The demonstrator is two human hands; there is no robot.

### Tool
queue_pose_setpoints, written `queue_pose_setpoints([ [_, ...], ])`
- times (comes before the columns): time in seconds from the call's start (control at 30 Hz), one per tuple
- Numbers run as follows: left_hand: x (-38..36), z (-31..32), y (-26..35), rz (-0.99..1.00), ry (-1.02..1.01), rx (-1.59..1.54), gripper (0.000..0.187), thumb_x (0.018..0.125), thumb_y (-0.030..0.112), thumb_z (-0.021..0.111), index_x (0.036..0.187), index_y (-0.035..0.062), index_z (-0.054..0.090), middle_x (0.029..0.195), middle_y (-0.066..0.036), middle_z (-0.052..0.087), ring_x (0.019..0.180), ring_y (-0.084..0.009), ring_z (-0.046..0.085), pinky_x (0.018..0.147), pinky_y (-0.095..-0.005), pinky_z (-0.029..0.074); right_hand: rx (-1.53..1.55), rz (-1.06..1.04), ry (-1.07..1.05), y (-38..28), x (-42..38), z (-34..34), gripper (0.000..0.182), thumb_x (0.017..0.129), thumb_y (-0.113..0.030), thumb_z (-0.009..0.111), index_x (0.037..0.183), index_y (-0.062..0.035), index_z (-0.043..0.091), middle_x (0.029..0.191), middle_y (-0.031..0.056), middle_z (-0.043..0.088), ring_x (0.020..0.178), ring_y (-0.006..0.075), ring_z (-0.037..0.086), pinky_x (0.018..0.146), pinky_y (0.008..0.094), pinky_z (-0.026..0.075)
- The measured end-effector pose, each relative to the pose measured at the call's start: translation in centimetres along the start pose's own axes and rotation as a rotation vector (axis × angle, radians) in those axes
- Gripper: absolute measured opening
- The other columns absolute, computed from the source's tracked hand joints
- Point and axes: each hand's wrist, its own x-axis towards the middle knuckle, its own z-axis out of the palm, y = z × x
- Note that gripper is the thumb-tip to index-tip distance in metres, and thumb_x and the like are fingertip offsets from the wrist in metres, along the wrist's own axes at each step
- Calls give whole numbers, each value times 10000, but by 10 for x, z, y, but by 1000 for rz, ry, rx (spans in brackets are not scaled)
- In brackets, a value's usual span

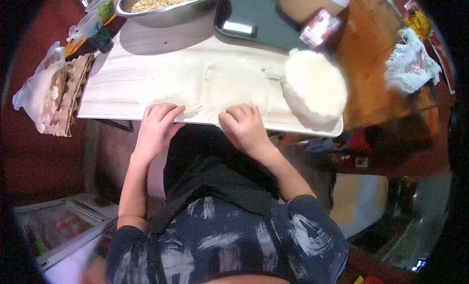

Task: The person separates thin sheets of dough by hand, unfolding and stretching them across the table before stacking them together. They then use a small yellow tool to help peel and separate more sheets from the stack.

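Note:
A thin, pale, roughly square wrapper sheet [237, 86] lies flat on the white wood-grain board [141, 64]. My right hand [245, 127] is curled at the sheet's near edge, fingertips on it; the thumb is mostly hidden. At the board's front edge, my left hand [159, 122] has its fingers bent over the top, with the thumb lower and apart from them. Thin pale scraps [194, 111] sit just right of those fingertips. To the right of the sheet stands a thick round stack of white wrappers [315, 86], some distance from my right hand.
A metal bowl [168, 15] of shredded filling stands at the back left. Behind the board are a dark tray [264, 15] and a lit phone [320, 28]. Left are a plastic bag [43, 91] and a cardboard egg tray [75, 88]; a white bag [413, 64] lies right.

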Motion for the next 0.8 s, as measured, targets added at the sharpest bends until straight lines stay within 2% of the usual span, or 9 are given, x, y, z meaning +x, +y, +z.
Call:
queue_pose_setpoints([
  [0.07,-3,1,-2,17,4,45,353,756,142,723,1088,73,625,1047,-69,610,999,-261,574,896,-408,424,-40,-33,43,2,-4,3,289,715,-138,730,967,-97,595,966,51,597,897,244,564,826,381,400],
  [0.13,-5,1,-4,68,24,51,266,770,110,694,1031,82,652,991,-48,622,954,-239,588,880,-401,427,60,-59,121,3,-5,-2,223,722,-75,708,925,-95,615,886,31,609,846,229,573,803,377,407],
  [0.23,-5,-2,-4,87,51,42,203,776,110,683,977,85,669,960,-46,629,933,-235,596,888,-398,427,64,-39,188,10,-2,-11,191,733,-91,652,915,-104,597,873,40,593,871,238,572,819,393,409],
  [0.3,-5,-2,-3,80,61,42,193,783,111,675,974,85,670,959,-48,631,930,-238,597,893,-399,427,91,-4,207,17,1,-20,184,728,-74,661,900,-109,606,871,46,609,877,244,575,819,394,406],
  [0.37,-8,-1,-3,59,65,47,183,789,112,667,970,86,672,957,-50,632,927,-240,598,899,-400,426,98,37,256,29,0,-23,174,721,-61,672,878,-113,617,849,51,615,871,253,577,809,397,402],
  [0.43,-10,0,-6,59,73,24,178,794,115,657,970,91,672,971,-53,636,934,-238,599,907,-404,425,90,136,276,33,1,-33,98,774,-71,674,860,-104,642,831,62,625,854,260,582,790,390,398],
  [0.63,-17,-3,-10,60,58,28,162,805,115,638,962,97,675,982,-46,645,974,-221,611,969,-414,419,240,329,401,52,1,-48,69,822,-66,671,884,-46,647,823,96,631,794,262,607,748,358,455],
  [0.73,-19,-2,-13,59,60,2,156,812,114,633,961,100,676,982,-36,649,983,-209,617,976,-423,423,346,461,433,57,8,-59,90,866,-86,650,924,-17,651,816,98,631,763,207,616,720,307,468],
  [0.8,-20,-2,-15,60,63,-7,153,815,114,632,961,102,677,985,-30,652,987,-203,620,975,-428,426,366,466,443,66,15,-66,107,872,-102,649,929,-11,653,827,89,645,768,188,613,723,305,467],
])
